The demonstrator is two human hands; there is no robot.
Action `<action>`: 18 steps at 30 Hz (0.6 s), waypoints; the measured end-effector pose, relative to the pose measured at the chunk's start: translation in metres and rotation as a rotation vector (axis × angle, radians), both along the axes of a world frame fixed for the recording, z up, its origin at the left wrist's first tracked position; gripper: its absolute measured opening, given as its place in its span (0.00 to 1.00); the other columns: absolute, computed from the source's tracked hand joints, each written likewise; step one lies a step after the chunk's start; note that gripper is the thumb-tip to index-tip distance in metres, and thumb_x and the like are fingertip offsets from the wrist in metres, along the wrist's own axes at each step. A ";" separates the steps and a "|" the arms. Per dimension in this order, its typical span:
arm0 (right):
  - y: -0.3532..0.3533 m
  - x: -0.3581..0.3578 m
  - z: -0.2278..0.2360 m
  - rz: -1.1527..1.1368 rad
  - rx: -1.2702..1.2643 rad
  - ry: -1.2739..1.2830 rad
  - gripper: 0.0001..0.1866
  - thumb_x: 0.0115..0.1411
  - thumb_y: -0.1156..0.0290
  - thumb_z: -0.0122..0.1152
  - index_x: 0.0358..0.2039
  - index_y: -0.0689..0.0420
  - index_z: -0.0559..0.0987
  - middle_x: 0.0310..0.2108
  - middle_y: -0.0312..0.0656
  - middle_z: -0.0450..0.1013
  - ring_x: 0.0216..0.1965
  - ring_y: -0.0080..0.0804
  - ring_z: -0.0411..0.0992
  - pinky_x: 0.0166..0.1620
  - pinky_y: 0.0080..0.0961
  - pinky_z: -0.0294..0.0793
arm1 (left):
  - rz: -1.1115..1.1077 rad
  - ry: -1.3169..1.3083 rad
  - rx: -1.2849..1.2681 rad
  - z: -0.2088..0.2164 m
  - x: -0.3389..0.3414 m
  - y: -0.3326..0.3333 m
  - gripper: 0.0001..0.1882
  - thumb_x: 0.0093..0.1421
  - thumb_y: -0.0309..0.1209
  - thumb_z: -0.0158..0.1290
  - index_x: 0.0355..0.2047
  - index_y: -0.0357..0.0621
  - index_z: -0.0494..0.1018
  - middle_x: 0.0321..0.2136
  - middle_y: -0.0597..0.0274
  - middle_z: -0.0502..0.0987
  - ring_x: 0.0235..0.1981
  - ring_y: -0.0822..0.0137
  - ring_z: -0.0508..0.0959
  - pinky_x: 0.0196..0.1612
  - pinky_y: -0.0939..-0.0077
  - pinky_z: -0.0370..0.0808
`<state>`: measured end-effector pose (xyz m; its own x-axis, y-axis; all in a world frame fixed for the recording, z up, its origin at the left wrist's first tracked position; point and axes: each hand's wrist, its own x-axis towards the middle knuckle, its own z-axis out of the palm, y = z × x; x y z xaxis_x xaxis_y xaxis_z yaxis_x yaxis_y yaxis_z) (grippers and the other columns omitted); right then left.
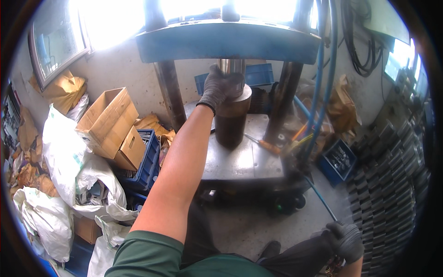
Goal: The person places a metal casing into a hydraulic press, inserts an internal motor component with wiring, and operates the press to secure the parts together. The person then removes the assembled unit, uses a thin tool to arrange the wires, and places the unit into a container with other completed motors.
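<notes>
My left arm reaches out to the middle of a blue-framed press (228, 42). My left hand (220, 86), in a grey glove, is closed at the top of a thick dark metal cylinder (231, 121), just under the shiny press ram (232, 65). What its fingers hold is hard to make out. The cylinder stands upright on the metal press table (226, 161). At the lower right my gloved right hand (347, 241) is closed around the near end of a long thin blue lever (322, 198). A screwdriver (269, 147) with an orange handle lies right of the cylinder.
Cardboard boxes (107, 122), a blue crate (150, 161) and white sacks (69, 161) crowd the left. Blue hoses (326, 83) hang beside the right press column. A blue bin of parts (338, 161) and stacked metal pieces (387, 184) stand at the right.
</notes>
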<state>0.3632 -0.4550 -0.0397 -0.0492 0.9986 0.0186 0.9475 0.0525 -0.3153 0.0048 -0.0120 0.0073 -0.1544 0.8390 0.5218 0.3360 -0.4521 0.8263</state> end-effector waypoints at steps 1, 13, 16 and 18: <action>0.000 -0.004 0.003 -0.104 0.023 0.024 0.12 0.51 0.68 0.65 0.36 0.58 0.82 0.31 0.53 0.79 0.32 0.53 0.78 0.37 0.38 0.78 | -0.021 -0.012 0.011 0.000 0.001 -0.003 0.37 0.43 0.45 0.68 0.46 0.29 0.69 0.36 0.43 0.80 0.37 0.56 0.82 0.44 0.65 0.78; -0.004 0.017 -0.006 0.072 -0.038 0.015 0.12 0.51 0.68 0.66 0.36 0.57 0.83 0.30 0.53 0.79 0.31 0.52 0.77 0.37 0.37 0.77 | -0.038 -0.009 -0.045 0.008 0.004 -0.013 0.39 0.41 0.43 0.71 0.46 0.27 0.70 0.36 0.44 0.81 0.36 0.59 0.82 0.42 0.67 0.79; -0.001 0.008 -0.003 -0.045 0.046 0.009 0.12 0.50 0.69 0.66 0.36 0.58 0.83 0.30 0.52 0.78 0.31 0.52 0.77 0.36 0.37 0.77 | -0.029 -0.007 -0.022 0.006 0.003 -0.009 0.39 0.40 0.44 0.71 0.45 0.27 0.70 0.35 0.45 0.81 0.36 0.59 0.82 0.42 0.67 0.79; -0.002 0.017 -0.007 0.043 0.001 -0.011 0.12 0.50 0.69 0.66 0.36 0.58 0.83 0.30 0.52 0.78 0.31 0.52 0.77 0.36 0.38 0.76 | -0.021 -0.007 -0.014 0.005 0.003 -0.008 0.39 0.40 0.44 0.71 0.45 0.27 0.69 0.34 0.45 0.81 0.36 0.58 0.82 0.42 0.67 0.79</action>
